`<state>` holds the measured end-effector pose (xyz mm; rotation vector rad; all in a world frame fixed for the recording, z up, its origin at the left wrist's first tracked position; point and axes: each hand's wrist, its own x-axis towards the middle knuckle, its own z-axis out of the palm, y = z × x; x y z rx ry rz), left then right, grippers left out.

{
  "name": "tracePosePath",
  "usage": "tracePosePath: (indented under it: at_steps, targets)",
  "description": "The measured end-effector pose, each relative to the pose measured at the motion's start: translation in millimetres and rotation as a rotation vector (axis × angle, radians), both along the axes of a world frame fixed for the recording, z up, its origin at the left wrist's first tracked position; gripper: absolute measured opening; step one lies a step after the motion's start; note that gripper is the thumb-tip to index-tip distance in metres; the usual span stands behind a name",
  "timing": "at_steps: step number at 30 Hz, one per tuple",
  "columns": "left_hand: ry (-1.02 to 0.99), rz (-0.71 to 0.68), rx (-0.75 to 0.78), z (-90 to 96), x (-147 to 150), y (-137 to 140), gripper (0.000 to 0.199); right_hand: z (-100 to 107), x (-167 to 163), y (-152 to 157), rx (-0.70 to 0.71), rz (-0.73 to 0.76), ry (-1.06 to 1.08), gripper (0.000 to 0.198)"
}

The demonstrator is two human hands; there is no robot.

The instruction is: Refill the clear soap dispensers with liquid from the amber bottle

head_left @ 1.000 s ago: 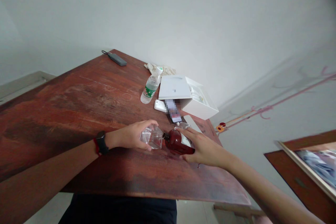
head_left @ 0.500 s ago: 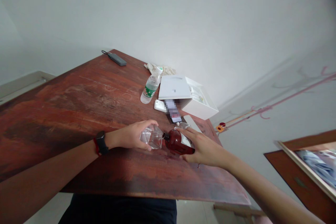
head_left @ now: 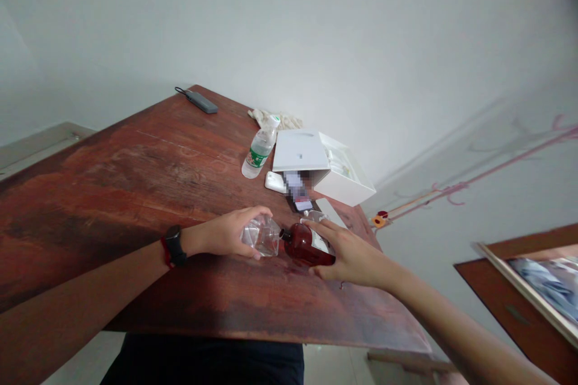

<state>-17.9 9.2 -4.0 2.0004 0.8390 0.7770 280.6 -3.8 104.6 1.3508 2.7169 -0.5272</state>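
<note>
My left hand [head_left: 235,230] is wrapped round a clear, faceted container [head_left: 267,236], whose narrow end points right. From the other side my right hand [head_left: 350,249] grips a dark red-brown bottle [head_left: 300,243] with a white label. The bottle is tipped over, its black neck [head_left: 285,234] facing left and meeting the clear container's end. Whether the two touch, or any liquid passes, I cannot tell. Behind the right fingers lies a clear plastic item with a white tip [head_left: 311,214], partly hidden.
Beyond my hands are a phone [head_left: 298,191], a white case [head_left: 274,181], a water bottle with a green label [head_left: 258,156], and an open white box [head_left: 345,174]. A grey device [head_left: 201,101] and a pale cloth [head_left: 289,121] lie further back on the wooden table [head_left: 149,192].
</note>
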Motion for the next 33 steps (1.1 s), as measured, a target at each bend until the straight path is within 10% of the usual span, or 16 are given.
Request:
tracePosePath:
  at_steps: [33]
  targets:
    - [-0.016, 0.012, 0.032, -2.2, 0.5, 0.3, 0.085, 4.0, -3.0, -1.0, 0.001, -0.041, -0.064, 0.073]
